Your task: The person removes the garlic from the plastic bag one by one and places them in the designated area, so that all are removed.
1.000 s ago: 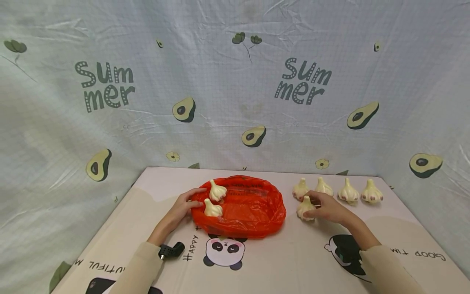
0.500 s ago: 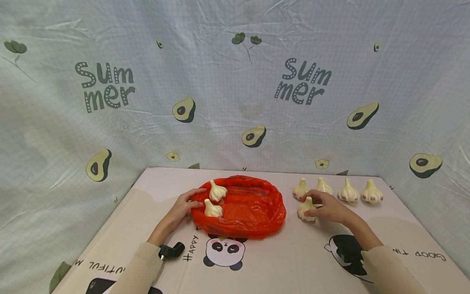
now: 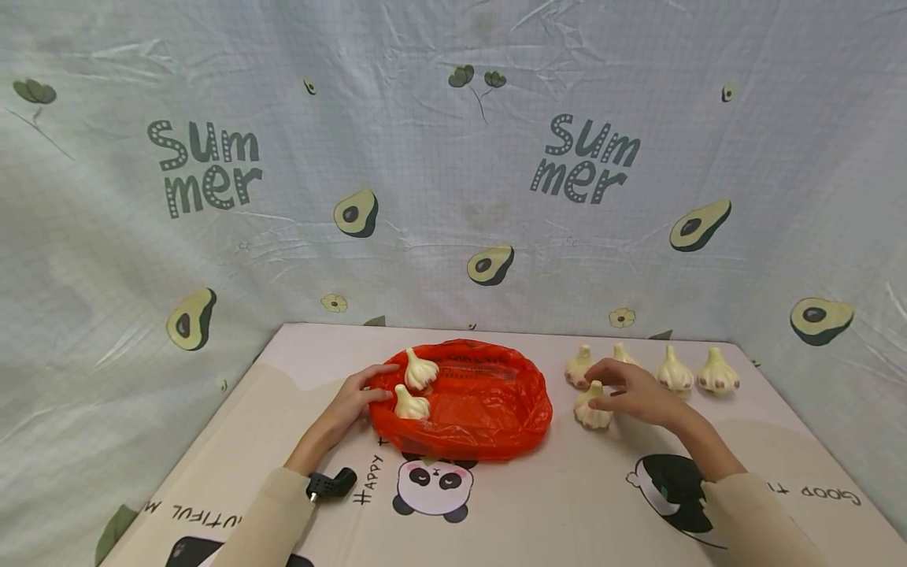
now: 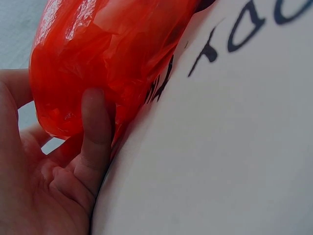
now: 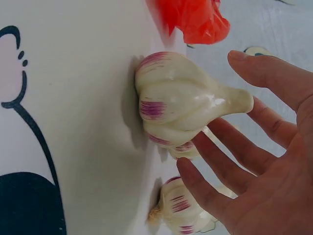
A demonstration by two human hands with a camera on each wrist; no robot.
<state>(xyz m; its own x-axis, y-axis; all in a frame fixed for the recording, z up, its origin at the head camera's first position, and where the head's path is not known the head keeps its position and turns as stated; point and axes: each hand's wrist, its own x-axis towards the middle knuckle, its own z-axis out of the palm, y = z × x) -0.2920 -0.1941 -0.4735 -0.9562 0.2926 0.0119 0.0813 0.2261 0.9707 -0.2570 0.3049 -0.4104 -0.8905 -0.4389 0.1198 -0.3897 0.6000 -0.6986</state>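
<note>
The left hand (image 3: 357,394) holds the left end of a red plastic bag (image 3: 489,409), spread into an oval with its mouth upward. In the left wrist view, the thumb (image 4: 96,115) lies along the bag's near side while other fingers go behind it. Two garlic bulbs, a rear one (image 3: 421,370) and a nearer one (image 3: 411,404), sit inside at the left. Right of the bag, another garlic bulb (image 5: 171,98) stands upright on the table. Around its neck the right hand (image 5: 274,161) is spread, thumb apart from the bulb and fingers behind it.
Several garlic bulbs stand in a row at the table's back right, including a leftmost one (image 3: 579,366) and a rightmost one (image 3: 718,372). A printed cloth (image 3: 425,157) hangs behind the table (image 3: 538,504). The left wrist wears a black device (image 3: 331,483).
The right hand has loosened from the garlic bulb and shifted slightly up and right. The bulb has moved a little to the right. The left hand and the bag look unchanged.
</note>
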